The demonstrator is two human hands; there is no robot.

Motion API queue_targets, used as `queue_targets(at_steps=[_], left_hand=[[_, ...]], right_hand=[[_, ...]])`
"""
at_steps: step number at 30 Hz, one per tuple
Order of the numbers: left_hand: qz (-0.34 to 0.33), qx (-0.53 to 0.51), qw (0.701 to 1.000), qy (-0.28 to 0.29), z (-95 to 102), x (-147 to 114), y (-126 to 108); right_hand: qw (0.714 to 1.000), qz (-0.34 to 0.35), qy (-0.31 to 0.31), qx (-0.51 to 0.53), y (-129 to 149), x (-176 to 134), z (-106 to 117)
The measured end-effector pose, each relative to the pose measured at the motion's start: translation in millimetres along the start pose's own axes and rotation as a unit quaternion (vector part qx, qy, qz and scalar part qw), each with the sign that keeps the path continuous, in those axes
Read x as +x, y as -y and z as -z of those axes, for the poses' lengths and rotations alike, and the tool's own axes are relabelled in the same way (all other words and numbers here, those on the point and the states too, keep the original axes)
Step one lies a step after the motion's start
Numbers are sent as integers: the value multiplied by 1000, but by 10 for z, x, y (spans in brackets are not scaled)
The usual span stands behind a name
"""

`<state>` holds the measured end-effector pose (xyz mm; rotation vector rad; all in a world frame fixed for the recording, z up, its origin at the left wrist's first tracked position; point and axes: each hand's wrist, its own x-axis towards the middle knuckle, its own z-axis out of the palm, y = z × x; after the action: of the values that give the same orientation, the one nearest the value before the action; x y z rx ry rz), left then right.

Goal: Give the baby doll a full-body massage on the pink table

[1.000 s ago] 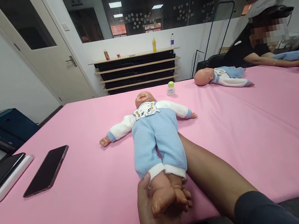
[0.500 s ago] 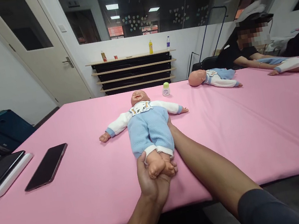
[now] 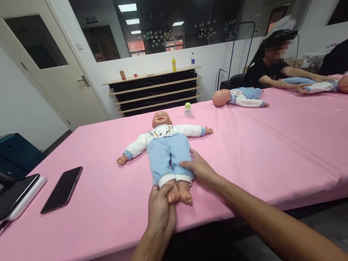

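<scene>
A baby doll [image 3: 168, 149] in blue trousers and a white top with a cartoon-face bib lies face up in front of me, its head away from me and its arms spread. My left hand [image 3: 161, 206] is closed around the doll's foot on the left, thumb on top. On the other side, my right hand [image 3: 200, 168] grips the lower trouser leg, its thumb over the blue cloth and some fingers hidden beneath or behind it. The doll's other foot [image 3: 185, 193] shows bare between my hands.
A small bottle with a green cap [image 3: 188, 110] stands beyond the doll. On the left lie a phone [image 3: 62, 190] and a dark device on a white block [image 3: 13, 197] with a cable. At the right, a co-worker [image 3: 269, 61] handles another doll, near a second doll [image 3: 238, 96] on the pink-covered table [image 3: 265, 155].
My left hand has gone from cupping both feet to gripping one. My right hand has come down from the doll's hip to its lower leg. The feet now lie apart.
</scene>
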<state>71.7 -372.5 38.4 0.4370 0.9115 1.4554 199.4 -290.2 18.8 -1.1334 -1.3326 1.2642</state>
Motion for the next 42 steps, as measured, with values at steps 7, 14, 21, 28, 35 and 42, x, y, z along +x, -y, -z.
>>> queue_targets(at_steps=[7, 14, 21, 28, 35, 42], left_hand=[[-80, 79, 993, -31, 145, -6, 102], [-147, 460, 876, 2, 484, -29, -47], [-161, 755, 635, 45, 357, -60, -87], [-137, 855, 500, 20, 262, -105, -135], [-142, 871, 470, 31, 220, -39, -460], [-211, 883, 416, 43, 487, 605, -1192]], right_hand=[[977, 38, -45, -207, -90, -226, -177], [947, 20, -19, -319, 43, -155, 72], [885, -18, 14, -465, 93, -132, 57], [883, -28, 29, -467, 126, -179, 84], [907, -3, 35, -419, 238, -339, 181], [905, 24, 36, -423, 310, -338, 589]])
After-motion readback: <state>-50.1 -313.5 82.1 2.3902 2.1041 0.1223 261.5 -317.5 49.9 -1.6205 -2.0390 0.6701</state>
